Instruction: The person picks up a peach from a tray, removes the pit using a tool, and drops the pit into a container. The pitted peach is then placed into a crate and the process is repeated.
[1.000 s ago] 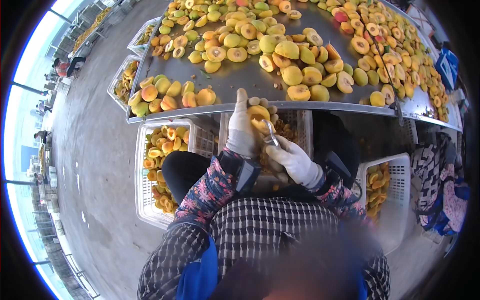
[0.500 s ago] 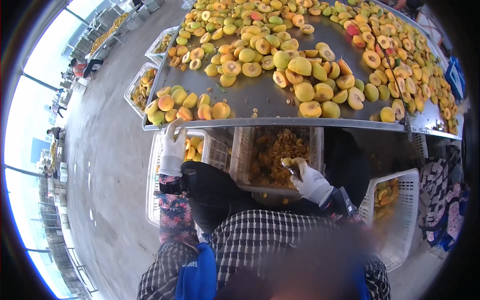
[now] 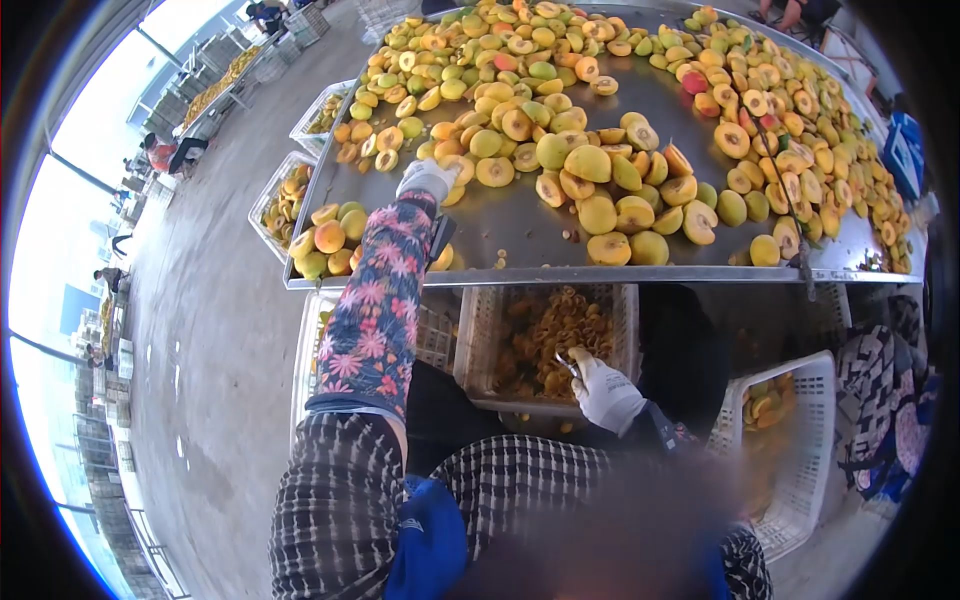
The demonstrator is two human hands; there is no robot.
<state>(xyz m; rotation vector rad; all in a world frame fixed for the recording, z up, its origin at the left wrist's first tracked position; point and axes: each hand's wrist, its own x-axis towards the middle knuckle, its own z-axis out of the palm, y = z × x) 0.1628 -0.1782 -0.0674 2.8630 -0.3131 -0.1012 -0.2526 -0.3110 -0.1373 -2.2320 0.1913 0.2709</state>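
The single view comes from a camera worn on the head, facing forward and steeply down through a wide lens whose dark curved border rounds off the corners. It looks from close above the checked shirt (image 3: 530,465) at the bottom, taking in the left hand (image 3: 428,180) left of upper centre and the right hand (image 3: 607,395) right of lower centre. The tabletop (image 3: 490,235) spans the upper part; the floor (image 3: 220,330) recedes at left.
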